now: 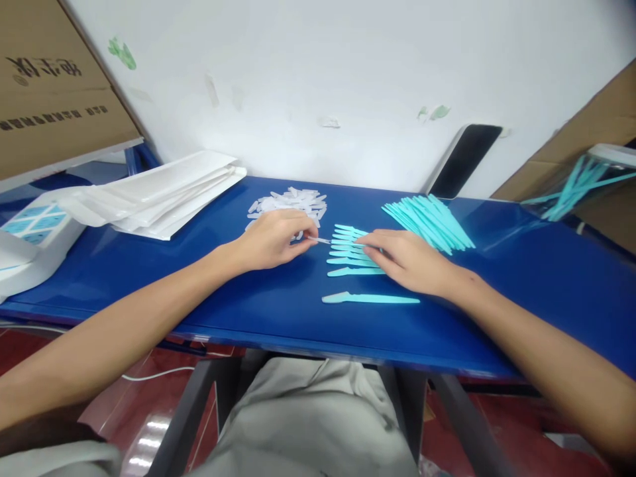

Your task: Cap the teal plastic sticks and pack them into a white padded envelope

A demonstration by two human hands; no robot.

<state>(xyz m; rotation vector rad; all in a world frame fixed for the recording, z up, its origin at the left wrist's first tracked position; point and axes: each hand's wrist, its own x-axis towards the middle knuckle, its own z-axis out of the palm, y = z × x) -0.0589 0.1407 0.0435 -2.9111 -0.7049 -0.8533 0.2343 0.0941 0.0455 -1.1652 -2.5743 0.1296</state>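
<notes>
Razors, row of (354,262): teal, several, lying side by side on the table just right of the frame's centre, blade ends to the left.

Cap, one (322,240): small, whitish, at the centre of the frame, its tip at the left end of the row; whether it touches a razor cannot be told.

Left hand (278,238): thumb and forefinger pinched together on the cap.

Right hand (412,258): over the row, fingers bent, thumb and forefinger close together at the razors; whether they grip one cannot be told.

Razor, single (377,299): below the row, apart from it, lying crosswise.

Caps, heap of (298,201): whitish, above the left hand.

Razors, pile of (430,222): teal, slanting, right of centre.

Phone (467,159): dark-faced, leaning on the wall (308,66), upper right.

Bags (173,192): white, flat, stacked, left.

Jar (615,154): clear, teal razors inside, right edge.

Carton (59,86): brown, printed, upper left.

Table (248,298): blue, across the middle.
</notes>
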